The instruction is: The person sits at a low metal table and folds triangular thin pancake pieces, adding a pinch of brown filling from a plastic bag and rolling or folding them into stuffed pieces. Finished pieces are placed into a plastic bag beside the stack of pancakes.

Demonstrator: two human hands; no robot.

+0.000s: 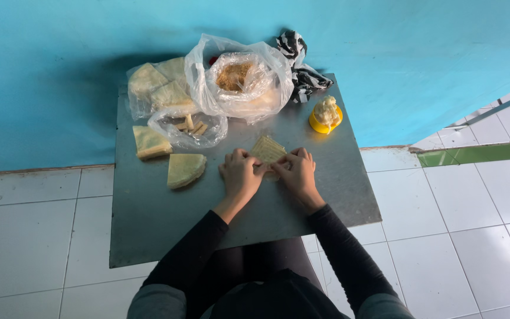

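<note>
A: What were the hands doing?

B: The left hand (240,175) and right hand (297,173) both pinched a pale, thin wrapper (268,150) flat on the grey board (149,218), seemingly to fold it.

A: Where was it?

B: Between the fingertips, its far corner jutting past them, just short of the yellow cup (325,116).

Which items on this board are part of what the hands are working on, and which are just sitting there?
In hand:
- thin pastry sheet, pressed by left hand and right hand
- grey board under it

Lying about:
- folded wedge stacks
- bagged sheets
- bag of brown filling
- small bag of strips
- yellow cup
- striped bag
</note>
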